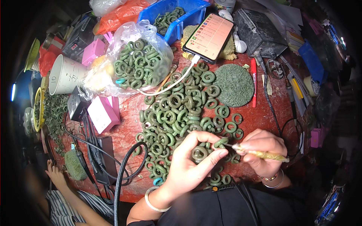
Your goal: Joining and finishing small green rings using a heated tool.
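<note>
Between the thumb and index finger of my left hand (192, 162) is a small green ring (221, 142). My right hand (264, 148) grips a thin-tipped tool (267, 154) with a yellowish wrapped handle, and its fine tip points at the ring, at or close to its edge. Whether the tip touches cannot be made out. Beneath and beyond both hands spreads a big heap of green rings (171, 120), with one turquoise ring (158, 181) near the front. My left wrist carries a pale bangle, my right wrist thin bracelets.
On the red table (241, 103) lie a round green pad (234, 85), a red pen (254, 83) and a phone (208, 37) on a white cable. A plastic bag of rings (137, 62), a blue bin (198, 9), a white cup (66, 75) and black cables (120, 177) surround the heap. Another person's hand (56, 175) is at left.
</note>
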### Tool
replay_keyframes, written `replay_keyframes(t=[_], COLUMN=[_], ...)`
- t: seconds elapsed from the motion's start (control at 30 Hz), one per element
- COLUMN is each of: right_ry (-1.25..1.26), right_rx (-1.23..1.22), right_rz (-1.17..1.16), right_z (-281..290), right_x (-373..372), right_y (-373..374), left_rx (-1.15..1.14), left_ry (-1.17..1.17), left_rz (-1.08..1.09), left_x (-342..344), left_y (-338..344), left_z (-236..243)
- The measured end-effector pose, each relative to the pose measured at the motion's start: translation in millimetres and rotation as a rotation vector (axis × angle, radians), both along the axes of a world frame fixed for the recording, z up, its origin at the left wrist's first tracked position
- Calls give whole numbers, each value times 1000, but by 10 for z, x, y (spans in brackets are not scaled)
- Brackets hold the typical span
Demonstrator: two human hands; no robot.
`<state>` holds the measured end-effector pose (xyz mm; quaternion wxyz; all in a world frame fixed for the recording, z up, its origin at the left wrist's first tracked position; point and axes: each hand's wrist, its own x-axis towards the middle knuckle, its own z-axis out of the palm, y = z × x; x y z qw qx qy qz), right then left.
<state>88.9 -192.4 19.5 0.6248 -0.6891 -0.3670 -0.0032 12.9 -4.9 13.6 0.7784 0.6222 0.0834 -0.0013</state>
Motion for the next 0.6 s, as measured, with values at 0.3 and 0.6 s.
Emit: replay_keyframes(t=[0.3,0.6], right_ry=[48,129], right_rx=[-62,-37], right_rz=[38,-92], right_z=[-15,-62], right_x=[34,14], right_y=[-33,-78], left_rx=[-132,-228], left_ry=[118,192], left_rz=[-49,-116], left_x=[1,2], left_y=[-14,39], left_z=[-6,35])
